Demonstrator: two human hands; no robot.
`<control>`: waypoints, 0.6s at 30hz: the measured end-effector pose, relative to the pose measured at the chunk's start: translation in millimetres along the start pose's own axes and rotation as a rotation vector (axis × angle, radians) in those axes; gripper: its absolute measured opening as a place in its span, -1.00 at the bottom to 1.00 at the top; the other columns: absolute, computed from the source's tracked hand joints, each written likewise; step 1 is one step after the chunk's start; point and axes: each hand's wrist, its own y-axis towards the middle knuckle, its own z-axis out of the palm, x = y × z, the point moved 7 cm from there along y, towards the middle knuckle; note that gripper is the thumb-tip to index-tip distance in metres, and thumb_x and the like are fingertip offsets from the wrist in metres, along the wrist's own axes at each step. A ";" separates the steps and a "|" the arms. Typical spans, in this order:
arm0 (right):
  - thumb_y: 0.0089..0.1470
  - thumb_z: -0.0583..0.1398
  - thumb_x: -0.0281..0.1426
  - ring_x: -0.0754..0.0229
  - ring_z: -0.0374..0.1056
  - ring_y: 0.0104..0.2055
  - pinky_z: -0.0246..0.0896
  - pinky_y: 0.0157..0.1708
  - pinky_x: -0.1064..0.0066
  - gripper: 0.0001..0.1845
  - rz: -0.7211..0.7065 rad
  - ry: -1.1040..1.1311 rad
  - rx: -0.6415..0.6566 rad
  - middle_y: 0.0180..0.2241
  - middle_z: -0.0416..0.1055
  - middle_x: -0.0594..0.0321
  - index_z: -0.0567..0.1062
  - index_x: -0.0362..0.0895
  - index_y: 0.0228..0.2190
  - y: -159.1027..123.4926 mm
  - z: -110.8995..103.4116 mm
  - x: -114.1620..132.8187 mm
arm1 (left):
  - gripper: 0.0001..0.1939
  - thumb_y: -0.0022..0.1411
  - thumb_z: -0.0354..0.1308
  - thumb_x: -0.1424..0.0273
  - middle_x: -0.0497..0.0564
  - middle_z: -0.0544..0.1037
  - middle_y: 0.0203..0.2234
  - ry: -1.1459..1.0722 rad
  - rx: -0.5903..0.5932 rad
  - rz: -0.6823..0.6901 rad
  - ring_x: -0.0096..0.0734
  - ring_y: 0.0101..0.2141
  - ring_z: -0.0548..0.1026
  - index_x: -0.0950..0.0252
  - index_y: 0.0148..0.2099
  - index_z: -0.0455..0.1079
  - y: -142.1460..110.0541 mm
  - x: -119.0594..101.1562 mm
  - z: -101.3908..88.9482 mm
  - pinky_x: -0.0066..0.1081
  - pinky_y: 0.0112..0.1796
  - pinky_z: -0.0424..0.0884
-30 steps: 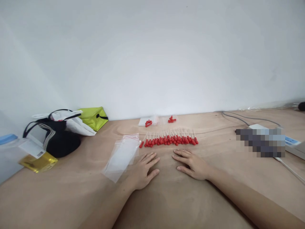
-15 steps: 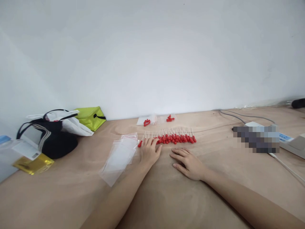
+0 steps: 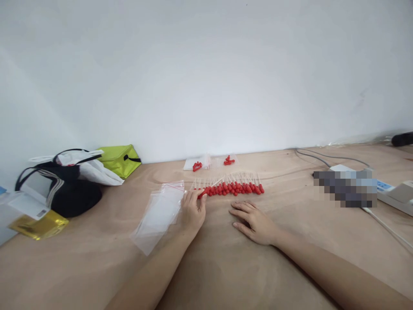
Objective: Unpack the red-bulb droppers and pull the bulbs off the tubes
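A row of several small droppers with red bulbs point(image 3: 234, 188) lies across the wooden table point(image 3: 226, 267). My left hand point(image 3: 192, 210) is at the row's left end, its fingers pinched round a few red-bulbed droppers there. Just left of that hand lies a stack of clear zip bags point(image 3: 159, 213). My right hand point(image 3: 256, 223) rests flat on the table in front of the row, fingers stretched out, holding nothing. Two small filled bags with red bulbs point(image 3: 211, 162) lie behind the row near the wall.
At the far left stand a black and white bag point(image 3: 61, 187), a lime green pouch point(image 3: 120, 159) and a gold packet point(image 3: 40, 224). On the right are a blurred-out device point(image 3: 345, 188), grey cables point(image 3: 322, 156) and a white power strip point(image 3: 396, 196).
My left hand went from lying flat on the table forward to the left end of the dropper row and closed its fingers on a few droppers. My right hand has stayed put.
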 end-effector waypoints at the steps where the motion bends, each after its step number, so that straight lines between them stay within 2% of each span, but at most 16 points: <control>1: 0.06 0.05 -0.27 0.10 0.20 -0.01 0.10 -0.04 0.17 -0.59 0.008 0.013 -0.018 -0.03 0.28 0.09 0.30 -0.08 -0.03 -0.4 -0.8 -1.1 | -0.82 0.20 -0.04 0.34 0.04 0.48 -0.35 -0.028 -0.006 -0.001 -0.27 -0.25 0.39 0.29 -0.24 0.34 -4.3 1.3 -6.4 -0.28 -0.19 0.25; 4: 0.03 0.06 -0.28 0.08 0.16 0.01 0.13 -0.05 0.18 -0.47 0.077 0.017 -0.200 -0.02 0.23 0.02 0.17 -0.15 0.04 -2.0 -10.4 -7.7 | -0.83 0.19 -0.02 0.35 0.03 0.48 -0.35 -0.110 0.035 0.020 -0.29 -0.25 0.40 0.28 -0.25 0.35 -16.0 2.0 -18.8 -0.27 -0.19 0.27; 7: 0.02 0.08 -0.25 0.02 0.11 0.04 0.09 -0.04 0.11 -0.42 0.101 -0.063 -0.405 -0.01 0.19 -0.03 0.12 -0.15 0.06 -1.8 -21.4 -7.1 | -0.84 0.18 0.00 0.34 0.01 0.49 -0.37 -0.209 0.149 0.084 -0.32 -0.27 0.41 0.25 -0.25 0.37 -22.5 -4.5 -18.5 -0.29 -0.21 0.30; 10: 0.03 0.09 -0.23 0.03 0.12 0.02 0.01 -0.02 0.10 -0.49 0.002 -0.133 -0.392 -0.04 0.25 0.03 0.21 -0.12 0.02 8.8 -18.0 5.0 | -0.86 0.17 0.02 0.35 0.01 0.49 -0.41 -0.285 0.229 0.144 -0.34 -0.32 0.42 0.24 -0.26 0.38 -22.8 -12.9 -13.8 -0.32 -0.26 0.32; 13: 0.09 0.06 -0.28 0.15 0.23 -0.14 -0.07 -0.01 0.12 -0.71 -0.075 -0.141 -0.336 -0.25 0.41 0.19 0.37 -0.07 -0.14 21.1 -10.3 13.9 | -0.86 0.16 0.03 0.36 0.01 0.49 -0.43 -0.334 0.258 0.169 -0.36 -0.35 0.43 0.25 -0.28 0.38 -20.0 -18.1 -11.3 -0.33 -0.29 0.33; 15: 0.12 0.03 -0.33 0.23 0.24 -0.29 -0.07 -0.05 0.16 -0.79 -0.099 -0.138 -0.319 -0.41 0.44 0.27 0.43 -0.05 -0.26 26.9 -6.3 16.2 | -0.86 0.16 0.02 0.37 0.02 0.48 -0.42 -0.355 0.288 0.152 -0.36 -0.34 0.43 0.25 -0.27 0.38 -18.3 -19.4 -10.1 -0.33 -0.29 0.34; 18: 0.13 0.01 -0.36 0.26 0.20 -0.36 -0.04 -0.13 0.24 -0.78 -0.117 -0.151 -0.294 -0.46 0.42 0.27 0.45 -0.08 -0.34 31.1 -2.4 17.5 | -0.84 0.14 0.02 0.37 0.04 0.48 -0.35 -0.377 0.391 0.094 -0.35 -0.28 0.43 0.26 -0.23 0.37 -17.5 -21.6 -5.8 -0.31 -0.22 0.34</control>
